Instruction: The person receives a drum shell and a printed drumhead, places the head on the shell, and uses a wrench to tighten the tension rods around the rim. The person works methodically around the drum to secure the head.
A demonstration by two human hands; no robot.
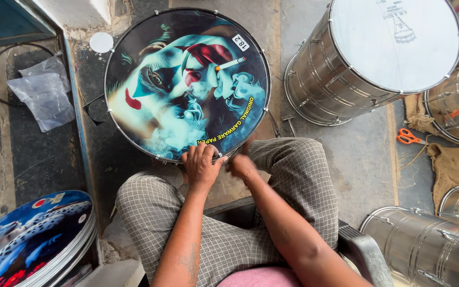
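The left hand [202, 166] lay palm-down on the near rim of the printed drum [187, 84], fingers curled over the hoop and pressed together; the right hand [241, 166] sat just beside it at the same rim, closed on something small, though what it pinched could not be made out. The drum stood on the floor between the seated person's knees, its painted head facing up; plain steel drums [370, 58] stood at the far right and near right; orange scissors [409, 137] lay on the floor to the right; a stack of printed drum heads [38, 234] lay at the near left. Judgement: work on the near-rim fitting was in hand; the next move would call for a steady hold on the hoop while the right hand worked.
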